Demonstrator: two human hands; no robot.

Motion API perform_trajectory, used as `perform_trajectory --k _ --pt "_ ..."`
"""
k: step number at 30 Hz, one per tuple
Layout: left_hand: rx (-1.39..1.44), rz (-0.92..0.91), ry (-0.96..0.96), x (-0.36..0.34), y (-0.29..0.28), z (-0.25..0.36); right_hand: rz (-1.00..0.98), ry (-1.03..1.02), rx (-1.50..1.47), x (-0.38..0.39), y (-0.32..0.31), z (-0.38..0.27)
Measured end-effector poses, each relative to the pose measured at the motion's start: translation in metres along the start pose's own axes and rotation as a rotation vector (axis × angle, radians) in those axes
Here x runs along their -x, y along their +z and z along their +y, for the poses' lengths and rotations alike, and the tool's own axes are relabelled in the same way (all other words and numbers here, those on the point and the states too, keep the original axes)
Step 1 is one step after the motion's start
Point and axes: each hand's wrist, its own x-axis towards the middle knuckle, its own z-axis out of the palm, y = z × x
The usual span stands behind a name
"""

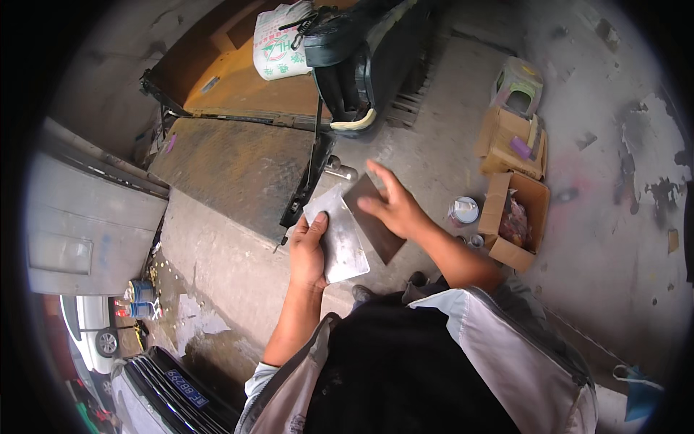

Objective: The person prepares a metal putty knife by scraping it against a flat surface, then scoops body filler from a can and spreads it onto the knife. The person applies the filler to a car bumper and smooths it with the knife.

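Note:
In front of my body, my left hand (308, 253) grips a thin silver-grey rectangular plate (343, 242), thumb lying on its upper face. Dull smears mark the plate's surface. Just to the right, my right hand (399, 206) pinches a dark brown flat rectangular sheet (382, 242) with the thumb on top. That sheet slants close beside the plate; whether the two touch I cannot tell. Some right-hand fingers are blurred, and those under the sheet are hidden.
An open cardboard box (499, 217) and a lidded can (464, 210) stand at the right. Ahead lie a brown-stained panel (238, 173), a white printed sack (282, 43) and a dark vehicle part (343, 50). A car front (166, 390) is at lower left.

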Motion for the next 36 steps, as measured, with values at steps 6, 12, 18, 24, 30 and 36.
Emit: perform_trajectory --k 6,12,18,24,30,36 --pt "-0.124 0.071 0.234 -0.005 -0.024 0.01 -0.054 0.164 -0.06 0.043 -0.015 0.034" --pt "-0.394 0.111 0.401 -0.008 -0.019 -0.001 -0.225 0.094 0.136 0.047 -0.007 0.002" --pt "-0.621 -0.006 0.332 -0.005 -0.017 -0.006 0.266 0.198 0.226 -0.014 -0.038 -0.034" --pt "-0.422 0.053 0.261 -0.016 -0.026 0.0 0.159 0.18 0.388 0.013 -0.044 -0.026" --pt "-0.784 0.107 0.155 -0.02 -0.033 0.004 0.043 0.157 0.438 0.018 -0.036 -0.031" --pt "-0.54 -0.19 0.119 -0.035 -0.014 -0.012 -0.078 -0.012 0.474 0.022 -0.029 -0.023"
